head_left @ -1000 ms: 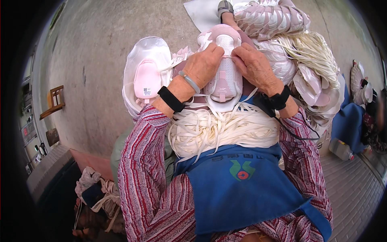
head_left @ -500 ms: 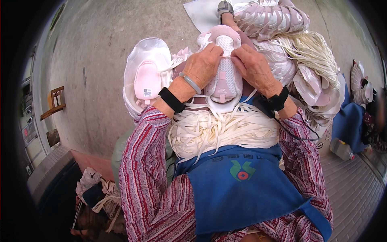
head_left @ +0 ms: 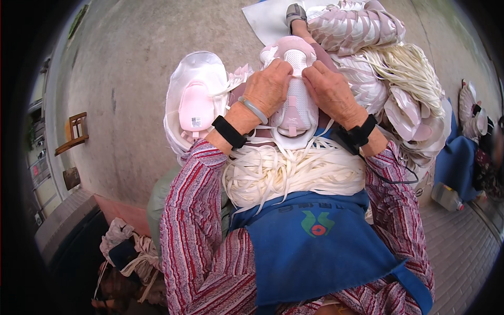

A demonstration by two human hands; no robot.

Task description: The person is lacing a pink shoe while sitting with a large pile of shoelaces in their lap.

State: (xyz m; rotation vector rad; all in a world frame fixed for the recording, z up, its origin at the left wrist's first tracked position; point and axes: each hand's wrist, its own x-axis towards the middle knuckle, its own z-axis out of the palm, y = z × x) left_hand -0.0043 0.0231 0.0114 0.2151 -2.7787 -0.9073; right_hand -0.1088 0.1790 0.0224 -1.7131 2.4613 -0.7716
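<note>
A pink and white shoe upper (head_left: 293, 111) lies across my lap, its white mesh tongue facing up. My left hand (head_left: 266, 88) is closed at the upper's left edge, its fingers pinching a white shoelace. Opposite it, my right hand (head_left: 334, 93) pinches the lace at the upper's right edge. The fingertips hide most of the lace and the eyelets. A loose heap of cream shoelaces (head_left: 294, 176) rests on my lap over a blue apron (head_left: 315, 262), just below the upper.
Left of my lap is a white shoe upper (head_left: 195, 105) with a pink insole. Stacked pink and white uppers (head_left: 357, 29) and a bundle of cream laces (head_left: 412, 68) lie at the right. A plastic jug (head_left: 447, 196) stands farther right; a wooden stool (head_left: 73, 134) is far left.
My hands stay at the tongue, fingers still pinched. The strand seen between them earlier is now less visible. The whole view has shifted slightly.
</note>
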